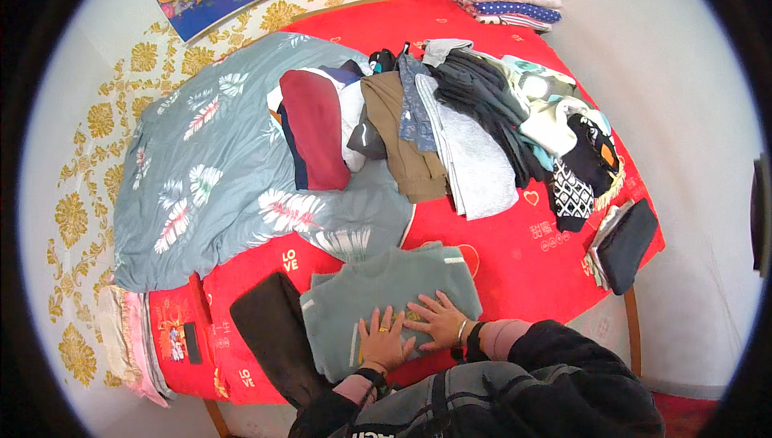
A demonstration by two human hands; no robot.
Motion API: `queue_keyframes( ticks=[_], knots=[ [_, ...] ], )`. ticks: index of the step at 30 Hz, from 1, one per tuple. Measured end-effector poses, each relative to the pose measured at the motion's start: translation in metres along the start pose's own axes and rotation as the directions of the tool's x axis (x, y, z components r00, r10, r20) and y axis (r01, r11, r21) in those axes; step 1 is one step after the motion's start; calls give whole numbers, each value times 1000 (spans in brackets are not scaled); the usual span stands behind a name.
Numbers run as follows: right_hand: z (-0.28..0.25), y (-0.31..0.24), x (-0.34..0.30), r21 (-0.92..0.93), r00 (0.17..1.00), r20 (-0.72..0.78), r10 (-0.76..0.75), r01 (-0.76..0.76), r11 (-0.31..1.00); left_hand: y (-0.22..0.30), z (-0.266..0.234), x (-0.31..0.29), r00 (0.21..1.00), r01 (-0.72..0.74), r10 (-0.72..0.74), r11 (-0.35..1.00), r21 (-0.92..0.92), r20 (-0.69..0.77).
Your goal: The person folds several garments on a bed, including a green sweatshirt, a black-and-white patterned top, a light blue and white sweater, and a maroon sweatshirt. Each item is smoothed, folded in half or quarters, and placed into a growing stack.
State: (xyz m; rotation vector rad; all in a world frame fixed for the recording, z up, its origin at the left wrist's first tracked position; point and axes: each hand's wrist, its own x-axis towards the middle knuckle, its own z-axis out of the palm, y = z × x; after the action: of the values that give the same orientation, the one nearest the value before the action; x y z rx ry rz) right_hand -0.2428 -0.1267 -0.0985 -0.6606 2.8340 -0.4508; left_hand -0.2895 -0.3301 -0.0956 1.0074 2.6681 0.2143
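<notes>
Near the front edge of the red printed bedspread (515,269), left hand (383,340) and right hand (438,320) pressed flat, grip open, on the folded grey-green knit sweater (386,293), likely to slide floorward if pushed unevenly.

Red bed (515,257) under strewn clothes (450,116)

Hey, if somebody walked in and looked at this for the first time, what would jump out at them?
Most likely the bright red bed sheet filling the middle, with a long heap of mixed clothes strewn across its far half. At the near edge, the left hand and right hand press flat on a grey-green knitted sweater. To the left lies a grey-blue quilt with feather prints.
</notes>
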Motion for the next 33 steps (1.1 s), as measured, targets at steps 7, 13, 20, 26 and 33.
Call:
queue_keyframes(
  ticks=[7,13,20,26,33],
  knots=[
    [27,23,6,93,996,-74,-46,53,994,-8,20,15,995,-33,28,998,-51,-91],
    [35,24,4,104,988,-142,-58,73,992,-5,19,14,997,-22,21,1000,-16,-79],
    [12,16,-27,27,989,-116,94,-91,995,8,12,3,995,17,-16,1000,8,-102],
    [5,42,-112,9,916,117,385,-388,921,14,7,-5,996,45,-43,999,24,-81],
    [22,117,-232,452,633,197,749,-736,504,18,25,-18,937,246,-244,969,-22,-249]
  ],
)
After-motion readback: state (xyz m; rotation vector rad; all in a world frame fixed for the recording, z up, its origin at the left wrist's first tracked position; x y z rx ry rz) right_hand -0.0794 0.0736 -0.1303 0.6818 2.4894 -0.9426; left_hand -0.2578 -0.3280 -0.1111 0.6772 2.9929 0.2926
